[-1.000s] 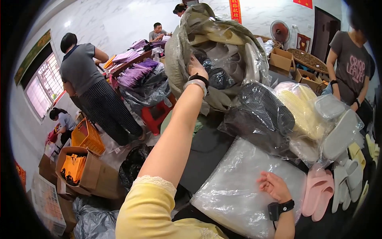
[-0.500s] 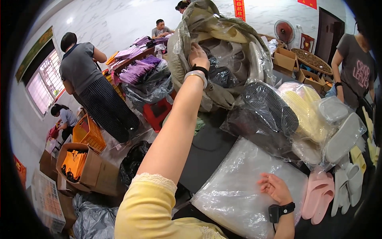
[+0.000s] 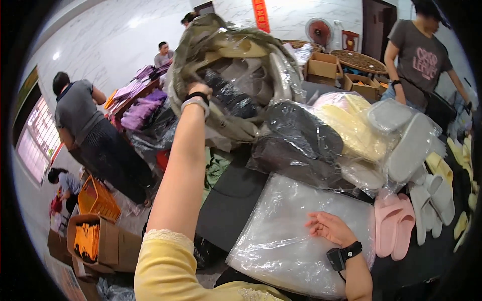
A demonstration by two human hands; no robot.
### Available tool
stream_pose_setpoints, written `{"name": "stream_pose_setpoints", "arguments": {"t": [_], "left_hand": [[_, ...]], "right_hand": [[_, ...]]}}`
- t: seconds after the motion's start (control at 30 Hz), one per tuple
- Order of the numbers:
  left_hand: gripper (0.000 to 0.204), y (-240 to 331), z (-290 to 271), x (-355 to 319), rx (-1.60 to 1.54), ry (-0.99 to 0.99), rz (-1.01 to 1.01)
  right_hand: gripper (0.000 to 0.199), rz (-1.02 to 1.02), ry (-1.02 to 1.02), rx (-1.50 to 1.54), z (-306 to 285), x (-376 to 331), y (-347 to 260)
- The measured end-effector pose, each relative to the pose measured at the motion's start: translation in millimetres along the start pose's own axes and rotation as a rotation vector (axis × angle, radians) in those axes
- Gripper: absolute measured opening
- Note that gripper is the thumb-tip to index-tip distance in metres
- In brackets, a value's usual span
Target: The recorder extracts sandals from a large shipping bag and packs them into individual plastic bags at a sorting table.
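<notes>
My left arm stretches forward to a large olive woven sack [image 3: 176,65]. My left hand [image 3: 199,88] is at the sack's left inner side, its fingers blurred and hidden. Inside the sack's mouth lie grey slippers [image 3: 258,80], dark slippers in clear plastic [image 3: 228,95] and a pale yellow slipper [image 3: 243,49]. Over a flat stack of clear plastic bags [image 3: 281,226] rests my right hand [image 3: 330,229], open and loosely curled with nothing in it. Beyond it are bagged black slippers [image 3: 306,128], bagged yellow slippers [image 3: 351,125] and bagged white slippers [image 3: 414,145].
Pink slippers [image 3: 394,226] and grey-white slippers [image 3: 432,203] lie right of the bags on the black table [image 3: 226,208]. A person [image 3: 419,60] stands at the far right, another [image 3: 85,120] at the left. Cardboard boxes [image 3: 321,67] and an orange crate [image 3: 98,198] stand around.
The view has turned right, so the scene shifts left. My left hand has gone deeper along the sack's left side. My right hand stays over the plastic bags.
</notes>
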State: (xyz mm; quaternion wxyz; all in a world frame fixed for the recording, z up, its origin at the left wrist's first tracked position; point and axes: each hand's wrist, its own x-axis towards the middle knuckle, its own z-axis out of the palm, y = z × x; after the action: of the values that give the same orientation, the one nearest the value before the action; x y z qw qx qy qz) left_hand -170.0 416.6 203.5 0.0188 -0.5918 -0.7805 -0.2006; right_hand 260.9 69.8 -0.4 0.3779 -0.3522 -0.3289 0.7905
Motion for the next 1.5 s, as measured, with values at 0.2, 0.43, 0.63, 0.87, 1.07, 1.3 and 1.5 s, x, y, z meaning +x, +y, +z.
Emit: {"name": "stream_pose_setpoints", "arguments": {"t": [0.2, 0.43, 0.63, 0.87, 1.07, 1.3, 1.5], "left_hand": [[0.045, -12, -14, -2, 0.052, -0.025, -0.021], [0.032, 103, -11, -57, -0.077, 0.365, 0.189], [0.03, 208, 5, -124, 0.042, 0.637, 0.691], [0.061, 302, 104, -252, -0.311, 0.298, 1.468], [0.064, 352, 109, -268, -0.467, 0.21, 1.516], [0.077, 321, 71, -251, -0.733, -0.028, 1.598], [0.057, 220, 39, -130, -0.666, 0.352, 0.967]], "right_hand": [[0.038, 0.004, -0.084, -0.03, 7, 0, 0], [0.038, -0.027, -0.117, 0.003, -10, 3, 6], [0.036, 0.013, -0.13, -0.015, -3, 8, 4], [0.035, 0.025, -0.109, -0.018, -5, 10, 8], [0.037, 0.003, -0.117, 0.047, -3, 5, 8], [0.037, 0.085, -0.093, 0.049, -7, 10, 8], [0.039, -0.018, -0.15, 0.007, -8, 8, 9]]}}
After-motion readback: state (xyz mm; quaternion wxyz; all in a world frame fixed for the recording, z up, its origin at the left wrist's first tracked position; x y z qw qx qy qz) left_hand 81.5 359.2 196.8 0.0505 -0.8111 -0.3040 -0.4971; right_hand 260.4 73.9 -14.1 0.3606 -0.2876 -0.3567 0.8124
